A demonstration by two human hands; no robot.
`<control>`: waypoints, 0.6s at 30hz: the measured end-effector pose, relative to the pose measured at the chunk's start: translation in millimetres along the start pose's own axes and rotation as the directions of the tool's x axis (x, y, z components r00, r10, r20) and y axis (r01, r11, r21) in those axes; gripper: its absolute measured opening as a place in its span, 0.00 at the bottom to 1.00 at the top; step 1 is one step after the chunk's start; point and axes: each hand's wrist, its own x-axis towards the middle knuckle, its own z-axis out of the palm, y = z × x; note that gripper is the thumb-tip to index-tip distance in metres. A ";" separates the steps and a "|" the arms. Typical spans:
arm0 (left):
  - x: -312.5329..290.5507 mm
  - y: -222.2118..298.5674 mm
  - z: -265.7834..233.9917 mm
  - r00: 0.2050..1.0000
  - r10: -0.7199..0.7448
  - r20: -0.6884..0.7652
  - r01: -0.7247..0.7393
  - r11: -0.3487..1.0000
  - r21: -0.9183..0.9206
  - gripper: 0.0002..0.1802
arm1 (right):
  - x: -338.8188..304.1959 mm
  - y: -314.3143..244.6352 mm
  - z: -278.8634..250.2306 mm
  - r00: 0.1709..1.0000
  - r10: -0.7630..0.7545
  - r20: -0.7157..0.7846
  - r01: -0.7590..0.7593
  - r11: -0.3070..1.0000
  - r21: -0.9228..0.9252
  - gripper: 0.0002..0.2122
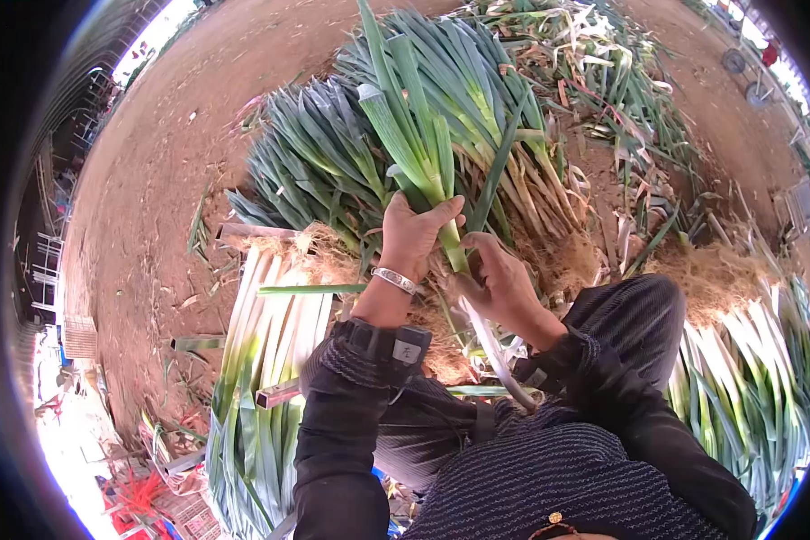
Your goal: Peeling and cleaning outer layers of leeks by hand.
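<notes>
Leek point(423, 153) front and centre, held up over the person's lap, its green leaves fanning away towards the top and its pale shaft running down between both hands. Left hand point(412, 236) is wrapped around the stalk just below the leaves, fingers closed on it, a silver bracelet point(395, 280) at the wrist and a dark strap with a small grey tag point(409, 347) just below that. Right hand point(498, 279) sits lower on the same stalk, fingers curled in against the shaft, and a long pale outer skin point(495, 351) trails down from it towards the lap. Just behind the hands lies a big heap of untrimmed leeks point(351, 162), dark green tops pointing away, tangled roots facing the person. To the left, on the ground, a row of cleaned leeks point(261, 378) lies side by side, white shafts showing. To the right, another laid-out batch of leeks point(747, 387), with a clump of dry roots point(706, 274) beside it. Stripped leaves point(603, 63) litter the reddish dirt floor point(180, 135) farther off.
</notes>
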 end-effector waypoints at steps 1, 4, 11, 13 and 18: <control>0.0 -1.9 0.1 1.000 0.028 -0.008 -0.028 1.000 0.009 0.19 | -0.4 0.2 0.7 1.000 -0.008 -0.022 0.008 1.000 -0.003 0.18; 1.8 -2.3 -3.0 0.997 0.073 -0.019 -0.072 0.995 0.063 0.19 | -1.4 2.6 6.0 0.995 -0.062 -0.082 0.060 0.998 -0.031 0.15; -3.1 14.5 -1.7 0.997 0.004 0.081 -0.006 1.000 0.026 0.21 | -1.1 19.2 12.6 0.970 0.033 -0.242 0.014 0.982 0.189 0.10; -3.7 18.2 -7.0 0.993 -0.012 0.122 0.006 0.999 0.050 0.19 | -0.6 18.9 8.5 0.968 0.081 -0.237 -0.026 0.974 0.224 0.10; 1.5 18.0 -23.0 0.955 -0.062 0.291 0.091 0.992 -0.090 0.17 | 4.8 11.8 -13.9 0.941 0.330 0.079 -0.309 0.733 0.606 0.06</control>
